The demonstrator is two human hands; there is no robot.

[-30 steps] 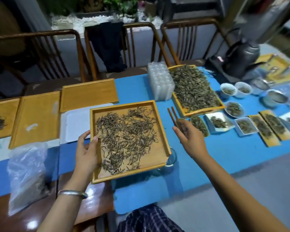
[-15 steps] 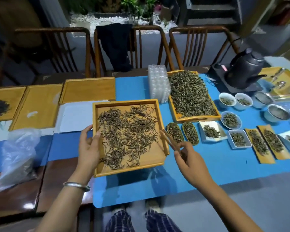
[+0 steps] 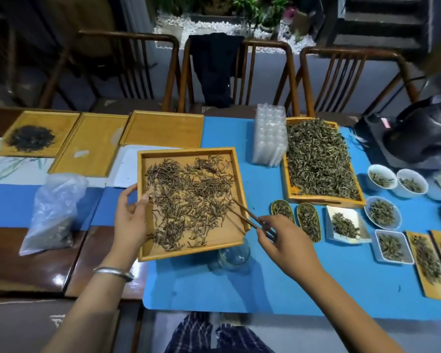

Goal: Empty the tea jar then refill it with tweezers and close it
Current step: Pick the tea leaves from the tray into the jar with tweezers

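wooden tweezers point(image 3: 242, 212) lay pinched in the right hand point(image 3: 283, 240) at centre right of the frame, thumb and fingers curled round their rear end, their two tips reaching over the right rim of the square wooden tray point(image 3: 143, 250) and resting apart among the loose tea leaves point(image 3: 189, 200). the left hand point(image 3: 130, 220) gripped the tray's left edge, thumb hooked over the rim and fingers curled beneath it, holding the tray tilted and partly lifted off the blue mat point(image 3: 265, 284). the empty glass jar point(image 3: 233, 253) stood just below the tray's lower right corner, partly hidden under it; no lid could be made out.

judging from this, the refill had only begun. the tilt was the main hazard: a little more slope toward the lower right and the leaves could slide over the low rim onto the mat instead of into the jar. the tray corner also hung close above the jar's mouth, so a dip there might knock the glass over. thin leaves could slip from the tweezer tips on the way across.
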